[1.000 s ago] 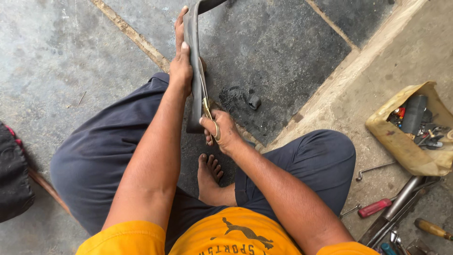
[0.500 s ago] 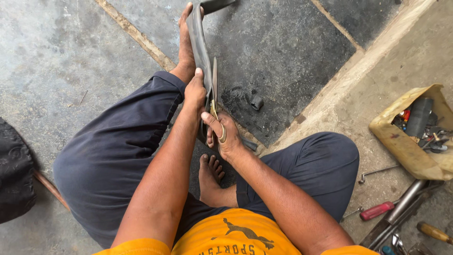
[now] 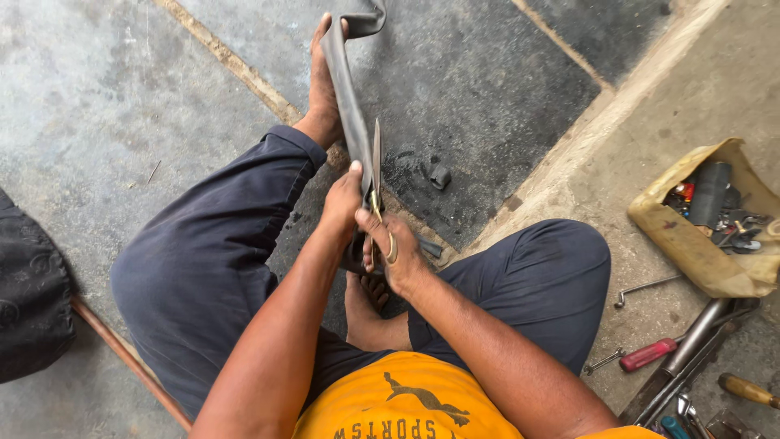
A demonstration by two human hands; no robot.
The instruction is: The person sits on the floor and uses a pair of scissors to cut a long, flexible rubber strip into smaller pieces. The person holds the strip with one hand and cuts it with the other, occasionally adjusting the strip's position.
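While stretched lengthwise from foot (image 3: 323,89) toward body, rubber strip (image 3: 348,97) pinched in left hand (image 3: 345,199), scissors (image 3: 376,175) gripped in right hand (image 3: 390,248), blades along strip.

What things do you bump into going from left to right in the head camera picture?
Black bag → copper pipe → left hand → scissors → small rubber scrap → red-handled screwdriver → tan bag of tools.
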